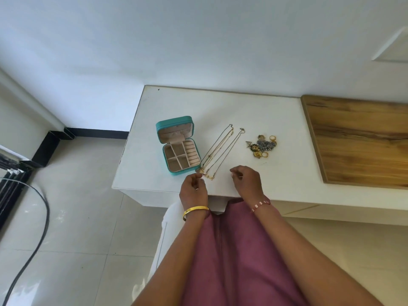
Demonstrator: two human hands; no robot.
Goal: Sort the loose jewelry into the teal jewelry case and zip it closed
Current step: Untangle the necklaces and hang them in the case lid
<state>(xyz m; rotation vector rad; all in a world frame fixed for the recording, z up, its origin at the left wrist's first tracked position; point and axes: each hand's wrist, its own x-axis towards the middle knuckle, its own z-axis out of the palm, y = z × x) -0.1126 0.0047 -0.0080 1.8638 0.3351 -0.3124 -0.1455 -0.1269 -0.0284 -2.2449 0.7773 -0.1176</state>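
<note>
Head view, looking down at a white bench (276, 111) in mid frame. Teal jewelry case (177, 145) left of centre, unzipped, lid propped up behind the tray — compartments bare and facing the person, ready for filling. Just right of the case, necklaces (220, 150) stretched out in long separate lines, probably laid so to avoid tangling; pendant ends at the near edge, close to the case's front corner. Further right, well apart from the chains, a heap of rings and earrings (263, 145), bunched together and untouched. Wooden panel (357, 140) at the right of the frame.

Left hand (194, 187) below centre, at the pendant ends, fingers curled; grip seemingly pinched on one of the necklaces, though too small to confirm. Right hand (246, 178) just right of it, fingers curled with the grip closed on nothing visible, hovering off the chains. Gold bangle (194, 210) on the left wrist, beaded bracelet (260, 205) on the right.

Nothing in the case yet; sorting apparently only starting, likely with a necklace first.
</note>
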